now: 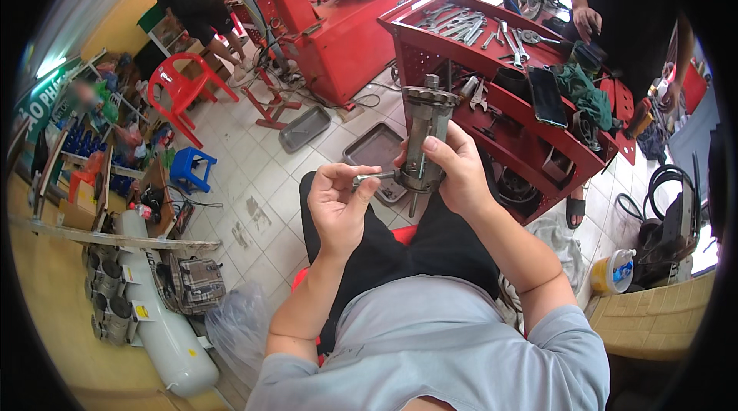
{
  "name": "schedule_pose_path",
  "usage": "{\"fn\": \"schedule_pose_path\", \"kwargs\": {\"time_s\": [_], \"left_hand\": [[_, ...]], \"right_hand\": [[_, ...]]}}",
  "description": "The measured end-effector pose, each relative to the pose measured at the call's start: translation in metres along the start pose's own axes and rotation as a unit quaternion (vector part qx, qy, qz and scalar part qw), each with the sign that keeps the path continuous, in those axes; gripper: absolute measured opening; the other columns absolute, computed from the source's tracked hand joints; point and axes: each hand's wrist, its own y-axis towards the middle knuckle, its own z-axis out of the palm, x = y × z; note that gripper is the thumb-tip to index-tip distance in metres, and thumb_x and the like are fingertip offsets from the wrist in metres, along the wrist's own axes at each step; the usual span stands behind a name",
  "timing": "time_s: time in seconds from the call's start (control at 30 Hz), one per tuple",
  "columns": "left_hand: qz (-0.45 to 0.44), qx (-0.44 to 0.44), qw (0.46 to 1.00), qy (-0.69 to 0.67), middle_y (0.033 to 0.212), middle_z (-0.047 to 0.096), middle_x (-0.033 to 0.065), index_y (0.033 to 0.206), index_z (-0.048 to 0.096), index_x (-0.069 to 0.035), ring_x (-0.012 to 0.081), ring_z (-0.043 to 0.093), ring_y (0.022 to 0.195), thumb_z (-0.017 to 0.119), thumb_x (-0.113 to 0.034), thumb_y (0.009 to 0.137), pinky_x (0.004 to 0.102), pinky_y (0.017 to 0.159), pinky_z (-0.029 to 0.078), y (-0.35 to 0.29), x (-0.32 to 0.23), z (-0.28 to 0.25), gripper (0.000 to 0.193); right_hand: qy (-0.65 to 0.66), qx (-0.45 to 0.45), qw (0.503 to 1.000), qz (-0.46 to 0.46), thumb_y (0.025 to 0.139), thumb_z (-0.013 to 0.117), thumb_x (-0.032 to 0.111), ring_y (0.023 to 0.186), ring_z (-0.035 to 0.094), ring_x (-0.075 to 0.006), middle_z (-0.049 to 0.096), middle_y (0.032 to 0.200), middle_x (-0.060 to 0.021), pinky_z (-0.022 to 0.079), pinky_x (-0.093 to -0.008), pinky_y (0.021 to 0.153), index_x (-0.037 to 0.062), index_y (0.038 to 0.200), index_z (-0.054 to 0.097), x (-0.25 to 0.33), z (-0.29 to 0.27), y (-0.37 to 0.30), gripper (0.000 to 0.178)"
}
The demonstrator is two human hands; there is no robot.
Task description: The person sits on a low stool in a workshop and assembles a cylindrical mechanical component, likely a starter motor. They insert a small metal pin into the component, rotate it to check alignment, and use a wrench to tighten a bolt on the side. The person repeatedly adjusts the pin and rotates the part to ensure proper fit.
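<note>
My right hand (459, 169) is wrapped round a greyish metal cylindrical part (424, 140), held upright above my lap. A wider toothed rim and a hex stud top it, and a thin rod sticks out of its lower end. Between the thumb and fingers of my left hand (340, 207) is a slim shiny metal rod (374, 176), like a bolt or small tool; its exact kind is not clear. The rod lies sideways, its right end reaching the lower side of the cylinder. My right fingers partly hide the cylinder's far side.
A red tool cart (500, 115) at the right carries several wrenches (460, 25), a phone (547, 96) and a green cloth (584, 88). Metal trays (305, 130) lie on the tiled floor ahead. Left are a red chair (183, 88) and a blue stool (191, 170). Two other people stand farther off.
</note>
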Motion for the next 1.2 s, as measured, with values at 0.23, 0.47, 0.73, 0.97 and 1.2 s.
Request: {"fn": "schedule_pose_path", "kwargs": {"time_s": [0.23, 0.47, 0.73, 0.97, 1.2], "left_hand": [[0.008, 0.011, 1.000, 0.020, 0.095, 0.064, 0.0130, 0.099, 0.049, -0.003, 0.0178, 0.063, 0.093, 0.068, 0.005, 0.082, 0.0265, 0.083, 0.046, 0.000, 0.004, -0.002, 0.027], [0.011, 0.015, 1.000, 0.005, 0.099, 0.063, 0.0133, 0.104, 0.047, -0.004, 0.0170, 0.062, 0.095, 0.066, 0.006, 0.083, 0.0257, 0.081, 0.048, -0.002, 0.008, -0.001, 0.030], [-0.023, 0.054, 0.998, 0.001, 0.103, 0.063, 0.0136, 0.108, 0.046, -0.005, 0.0173, 0.061, 0.099, 0.061, 0.008, 0.084, 0.0239, 0.082, 0.049, 0.003, 0.004, -0.002, 0.031], [-0.027, 0.032, 0.985, 0.167, 0.098, 0.065, 0.0093, 0.105, 0.059, 0.001, 0.0117, 0.061, 0.092, 0.068, -0.001, 0.084, 0.0223, 0.077, 0.048, 0.002, 0.005, -0.008, 0.023], [0.001, 0.024, 0.991, 0.135, 0.095, 0.064, 0.0056, 0.111, 0.064, 0.001, 0.0085, 0.060, 0.077, 0.067, -0.006, 0.086, 0.0207, 0.068, 0.047, 0.002, 0.000, -0.001, 0.027]], "right_hand": [[-0.004, -0.006, 1.000, 0.003, 0.087, 0.064, 0.021, 0.083, 0.064, -0.0187, 0.063, 0.091, -0.0097, 0.052, -0.0330, 0.077, 0.0001, 0.107, 0.053, -0.003, 0.001, -0.004, 0.031], [-0.051, -0.012, 0.999, 0.003, 0.086, 0.062, 0.024, 0.084, 0.065, -0.0223, 0.062, 0.094, -0.0108, 0.053, -0.0350, 0.075, 0.0011, 0.112, 0.052, -0.005, -0.002, -0.003, 0.036], [-0.021, -0.027, 0.999, 0.012, 0.088, 0.062, 0.019, 0.082, 0.063, -0.0160, 0.062, 0.090, -0.0068, 0.051, -0.0309, 0.075, 0.0006, 0.105, 0.055, -0.001, -0.001, -0.003, 0.026], [-0.022, -0.035, 0.999, 0.007, 0.088, 0.062, 0.019, 0.081, 0.064, -0.0167, 0.062, 0.090, -0.0069, 0.052, -0.0315, 0.075, 0.0005, 0.108, 0.054, 0.000, -0.001, -0.001, 0.028], [-0.033, -0.044, 0.998, -0.011, 0.087, 0.064, 0.018, 0.081, 0.064, -0.0175, 0.062, 0.090, -0.0070, 0.052, -0.0323, 0.075, -0.0005, 0.109, 0.054, 0.001, -0.003, -0.001, 0.030]]}}
